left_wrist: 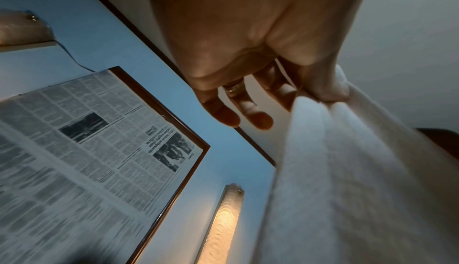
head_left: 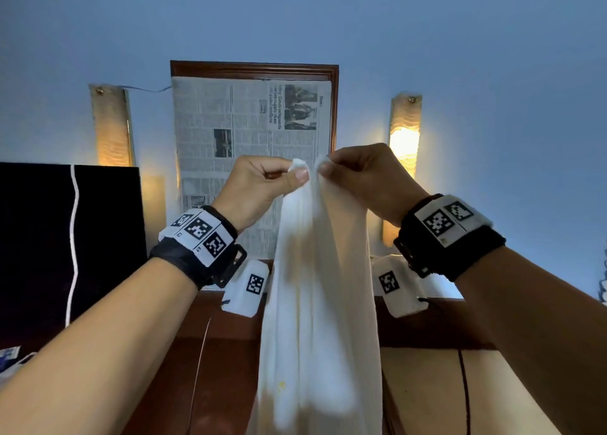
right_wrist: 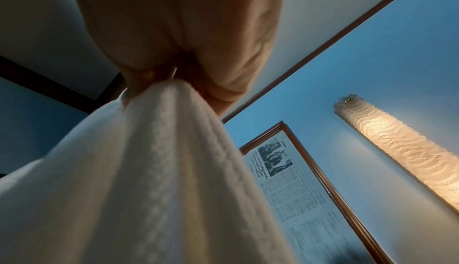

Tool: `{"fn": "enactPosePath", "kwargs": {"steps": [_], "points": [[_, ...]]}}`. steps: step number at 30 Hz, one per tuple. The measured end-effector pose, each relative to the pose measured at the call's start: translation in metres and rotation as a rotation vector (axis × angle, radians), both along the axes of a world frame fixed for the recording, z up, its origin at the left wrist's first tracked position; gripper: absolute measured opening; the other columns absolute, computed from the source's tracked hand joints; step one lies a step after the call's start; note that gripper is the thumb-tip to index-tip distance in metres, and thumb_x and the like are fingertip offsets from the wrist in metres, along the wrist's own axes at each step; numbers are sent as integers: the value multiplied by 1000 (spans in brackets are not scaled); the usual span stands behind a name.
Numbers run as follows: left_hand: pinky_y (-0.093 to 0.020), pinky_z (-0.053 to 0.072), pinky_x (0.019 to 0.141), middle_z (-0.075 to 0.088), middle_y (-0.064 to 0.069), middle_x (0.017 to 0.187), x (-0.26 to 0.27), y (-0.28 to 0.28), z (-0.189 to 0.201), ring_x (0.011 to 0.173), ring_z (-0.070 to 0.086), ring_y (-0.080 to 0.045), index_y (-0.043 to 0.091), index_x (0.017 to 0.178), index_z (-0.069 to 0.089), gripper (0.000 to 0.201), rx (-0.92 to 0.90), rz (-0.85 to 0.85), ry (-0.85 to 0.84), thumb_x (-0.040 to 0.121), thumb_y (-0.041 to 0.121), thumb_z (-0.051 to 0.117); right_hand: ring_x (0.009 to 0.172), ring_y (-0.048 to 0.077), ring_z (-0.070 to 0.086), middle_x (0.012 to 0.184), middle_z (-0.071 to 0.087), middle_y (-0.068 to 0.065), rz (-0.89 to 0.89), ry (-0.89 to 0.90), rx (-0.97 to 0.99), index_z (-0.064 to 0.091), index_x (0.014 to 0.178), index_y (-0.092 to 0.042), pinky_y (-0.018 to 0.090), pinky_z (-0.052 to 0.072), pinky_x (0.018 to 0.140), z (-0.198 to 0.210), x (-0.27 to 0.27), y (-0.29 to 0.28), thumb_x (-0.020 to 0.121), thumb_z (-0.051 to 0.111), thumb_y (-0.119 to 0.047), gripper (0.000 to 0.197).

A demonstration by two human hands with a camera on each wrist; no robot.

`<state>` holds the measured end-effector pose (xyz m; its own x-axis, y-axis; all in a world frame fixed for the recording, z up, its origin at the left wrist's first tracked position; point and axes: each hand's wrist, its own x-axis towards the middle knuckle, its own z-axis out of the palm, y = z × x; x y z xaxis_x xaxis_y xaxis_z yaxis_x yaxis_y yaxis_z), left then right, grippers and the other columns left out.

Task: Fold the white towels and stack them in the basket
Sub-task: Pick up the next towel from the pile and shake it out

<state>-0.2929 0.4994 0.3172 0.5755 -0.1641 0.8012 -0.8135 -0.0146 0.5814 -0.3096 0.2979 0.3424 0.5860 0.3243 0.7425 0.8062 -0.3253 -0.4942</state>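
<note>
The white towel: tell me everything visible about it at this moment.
The white towel hangs lengthwise in loose vertical folds, held up in front of the blue wall. It looks like soft, ribbed terry cloth, with a faint yellowish mark low down. The left hand and the right hand each pinch its top edge, close together. Its lower end runs out of view.

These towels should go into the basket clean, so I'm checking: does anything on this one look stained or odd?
Yes. The white towel, pinched at its top by the left hand and right hand, has a small yellowish speck low on its left side; what it is cannot be told. Brownish patches higher up may be only shadow or lamplight.
</note>
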Motion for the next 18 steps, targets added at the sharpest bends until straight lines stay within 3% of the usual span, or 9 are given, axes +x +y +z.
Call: {"fn": "enactPosePath", "kwargs": {"steps": [3, 6, 8, 11, 13, 15, 17, 18], "points": [[-16, 43, 63, 57, 9, 63, 3, -3, 8, 61, 47, -4, 10, 85, 74, 14, -3, -23, -27, 81, 23, 72, 69, 10, 55, 77, 63, 10, 31, -14, 21, 73, 90, -1, 26, 46, 66, 9, 1, 1, 96, 64, -22, 23], [-20, 40, 61, 50, -6, 69, 7, -4, 11, 63, 42, -13, 14, 80, 77, 10, -5, -57, -41, 84, 23, 75, 73, 14, 57, 86, 66, 23, 70, -32, 43, 73, 92, 2, 29, 48, 68, 13, 2, 1, 95, 66, -20, 23], [-21, 41, 61, 50, -6, 69, 9, -5, 11, 61, 44, -11, 20, 75, 78, 13, 0, -77, -38, 81, 31, 77, 75, 12, 60, 87, 70, 17, 79, -34, 54, 74, 92, -1, 26, 50, 69, 13, 3, 1, 93, 67, -19, 19], [-25, 48, 67, 61, -4, 69, 16, -3, 11, 67, 55, -12, 23, 73, 78, 34, 15, -89, 3, 65, 55, 85, 74, 7, 61, 80, 69, -5, 153, 63, 88, 72, 88, -13, 20, 48, 63, 10, 6, 4, 91, 68, -21, 10], [-39, 50, 76, 67, -12, 78, 24, -1, 10, 79, 60, -28, 22, 74, 75, 46, 10, -94, 43, 54, 61, 90, 88, 14, 66, 97, 71, -2, 237, 178, 77, 72, 97, -15, 31, 54, 70, 5, 9, 6, 89, 66, -31, 19], [-44, 48, 76, 63, -20, 82, 31, 2, 8, 79, 58, -33, 15, 77, 68, 58, 0, -83, 64, 50, 60, 93, 106, 26, 66, 114, 69, 9, 304, 253, 34, 71, 110, -15, 42, 56, 86, -4, 14, 9, 90, 60, -36, 31], [-34, 49, 64, 62, -15, 71, 38, 5, 3, 65, 58, -24, 11, 76, 63, 65, 22, -53, 84, 50, 63, 91, 114, 36, 61, 120, 64, 19, 342, 312, 49, 67, 115, -8, 48, 54, 95, -14, 19, 12, 92, 56, -36, 38], [-27, 47, 57, 63, -6, 64, 40, 6, 0, 58, 57, -16, 13, 72, 63, 64, 35, -43, 95, 49, 65, 90, 113, 39, 60, 119, 62, 24, 352, 339, 79, 65, 113, -4, 48, 54, 95, -18, 21, 14, 92, 57, -35, 38]]}}
